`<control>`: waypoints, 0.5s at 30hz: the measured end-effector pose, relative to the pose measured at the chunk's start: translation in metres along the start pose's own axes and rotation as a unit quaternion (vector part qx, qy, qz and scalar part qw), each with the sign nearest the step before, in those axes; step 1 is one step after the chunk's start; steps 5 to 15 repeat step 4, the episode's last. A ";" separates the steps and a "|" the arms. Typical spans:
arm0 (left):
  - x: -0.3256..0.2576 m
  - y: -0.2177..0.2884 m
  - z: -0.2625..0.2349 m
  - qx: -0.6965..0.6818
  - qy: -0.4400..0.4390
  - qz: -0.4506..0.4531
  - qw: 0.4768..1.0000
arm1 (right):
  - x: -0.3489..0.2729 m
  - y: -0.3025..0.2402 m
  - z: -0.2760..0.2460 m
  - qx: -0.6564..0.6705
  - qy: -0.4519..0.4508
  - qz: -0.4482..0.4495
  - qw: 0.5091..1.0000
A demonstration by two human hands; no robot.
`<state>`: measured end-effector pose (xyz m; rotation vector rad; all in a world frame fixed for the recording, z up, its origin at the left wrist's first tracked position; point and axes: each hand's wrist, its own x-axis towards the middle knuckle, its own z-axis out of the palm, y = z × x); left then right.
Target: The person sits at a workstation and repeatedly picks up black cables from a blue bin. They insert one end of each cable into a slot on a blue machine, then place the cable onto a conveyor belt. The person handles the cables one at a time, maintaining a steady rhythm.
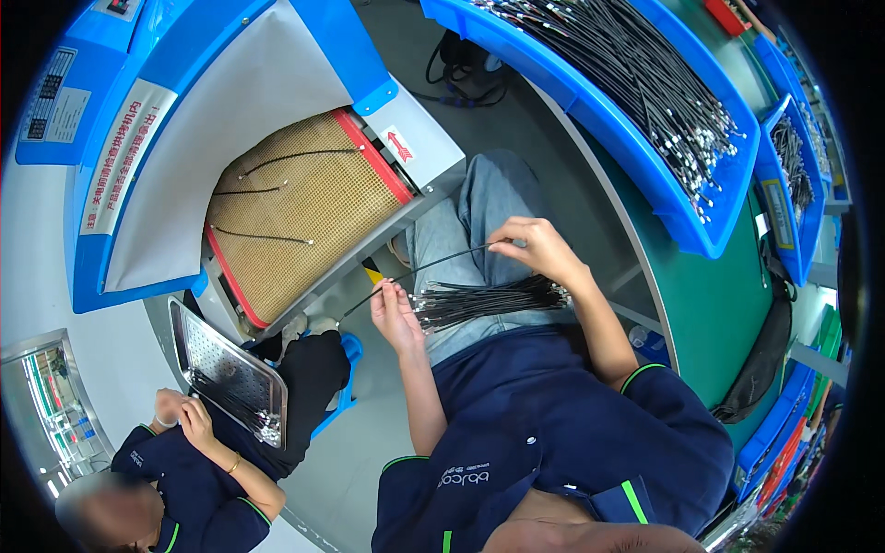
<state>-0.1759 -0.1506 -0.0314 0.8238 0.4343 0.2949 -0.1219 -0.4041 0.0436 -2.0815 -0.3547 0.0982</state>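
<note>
The person sits with a bundle of black cables (489, 302) lying across the lap, its metal-tipped ends fanned toward nine o'clock. The left hand (396, 316) rests at the bundle's tipped end, its grip closed on the lower part of a single black cable (419, 270) that runs up toward two o'clock. The right hand (537, 247) sits at the upper end of that single cable, thumb and fingers pinched together on it, just above the far end of the bundle. The cable is stretched between the two hands, clear of the lap, and its free tail droops past the left hand toward eight o'clock. At ten o'clock from the hands is a machine with a tan mesh conveyor belt (295, 230) framed in red, and several thin black cables (261, 237) lie well apart on it. A blue hood (240, 55) arches over the belt's far end. At one o'clock, on the green table (710, 304), a long blue bin (590, 92) holds a large heap of the same black cables with metal ends; a second blue bin (795, 184) sits beyond it toward three o'clock. At seven o'clock another person (194, 479) in dark blue workwear holds a perforated metal tray (221, 359) with a few cables lying in it.
</note>
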 end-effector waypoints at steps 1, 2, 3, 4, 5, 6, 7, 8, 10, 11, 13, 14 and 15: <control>0.001 0.000 -0.002 0.002 0.000 -0.001 1.000 | 0.000 0.000 0.000 0.000 -0.002 0.000 1.000; 0.001 0.000 -0.003 0.004 -0.001 -0.002 1.000 | 0.000 0.000 0.000 -0.001 -0.005 0.001 1.000; 0.001 0.000 -0.005 0.002 -0.003 0.000 1.000 | 0.001 0.000 0.000 -0.001 -0.007 0.001 1.000; 0.002 0.000 -0.006 0.001 -0.004 0.003 1.000 | 0.001 0.000 0.000 -0.001 -0.007 0.001 1.000; 0.002 0.000 -0.006 0.001 -0.004 0.003 1.000 | 0.001 0.000 0.000 -0.001 -0.007 0.001 1.000; 0.002 0.000 -0.006 0.001 -0.004 0.003 1.000 | 0.001 0.000 0.000 -0.001 -0.007 0.001 1.000; 0.002 0.000 -0.006 0.001 -0.004 0.003 1.000 | 0.001 0.000 0.000 -0.001 -0.007 0.001 1.000; 0.002 0.000 -0.006 0.001 -0.004 0.003 1.000 | 0.001 0.000 0.000 -0.001 -0.007 0.001 1.000; 0.002 0.000 -0.006 0.001 -0.004 0.003 1.000 | 0.001 0.000 0.000 -0.001 -0.007 0.001 1.000; 0.002 0.000 -0.006 0.001 -0.004 0.003 1.000 | 0.001 0.000 0.000 -0.001 -0.007 0.001 1.000; 0.002 0.000 -0.006 0.001 -0.004 0.003 1.000 | 0.001 0.000 0.000 -0.001 -0.007 0.001 1.000; 0.002 0.000 -0.006 0.001 -0.004 0.003 1.000 | 0.001 0.000 0.000 -0.001 -0.007 0.001 1.000; 0.002 0.000 -0.006 0.001 -0.004 0.003 1.000 | 0.001 0.000 0.000 -0.001 -0.007 0.001 1.000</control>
